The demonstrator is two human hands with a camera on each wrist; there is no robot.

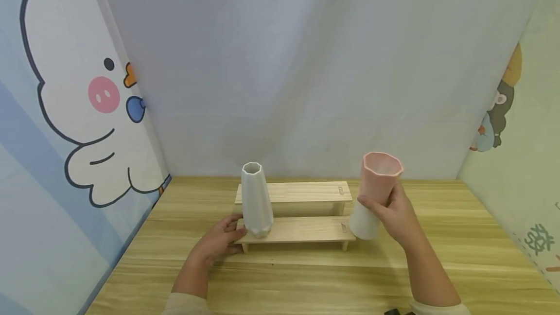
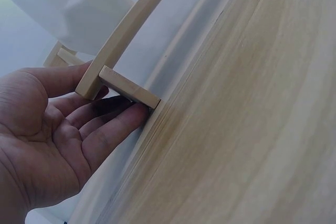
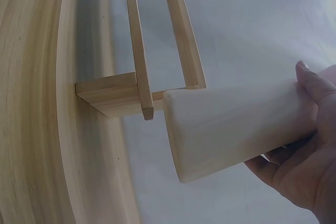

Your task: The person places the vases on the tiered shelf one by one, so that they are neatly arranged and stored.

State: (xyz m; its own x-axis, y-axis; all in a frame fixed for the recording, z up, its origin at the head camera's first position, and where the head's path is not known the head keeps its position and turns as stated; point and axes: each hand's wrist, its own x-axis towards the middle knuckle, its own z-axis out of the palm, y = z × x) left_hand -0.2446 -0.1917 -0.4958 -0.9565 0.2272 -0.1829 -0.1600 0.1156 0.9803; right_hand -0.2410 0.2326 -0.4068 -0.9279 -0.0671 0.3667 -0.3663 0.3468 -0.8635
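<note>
My right hand (image 1: 397, 215) grips a pink-and-white faceted vase (image 1: 379, 184) round its middle, just off the right end of a two-step wooden shelf (image 1: 302, 230). In the right wrist view the vase's pale base (image 3: 210, 135) points toward the shelf end, raised above the tabletop. My left hand (image 1: 220, 238) holds the shelf's left end. The left wrist view has the thumb at the board's edge and the fingers by the short leg (image 2: 128, 87). Upright on the lower step, at its left end, stands a white faceted vase (image 1: 257, 203).
The shelf rests on a wood-grain table (image 1: 280, 283). A plain pale sheet (image 1: 280, 72) hangs along the back, with cartoon-printed panels at left (image 1: 65, 86) and right (image 1: 516, 159). A small dark object (image 1: 393, 311) shows at the bottom edge by the right sleeve.
</note>
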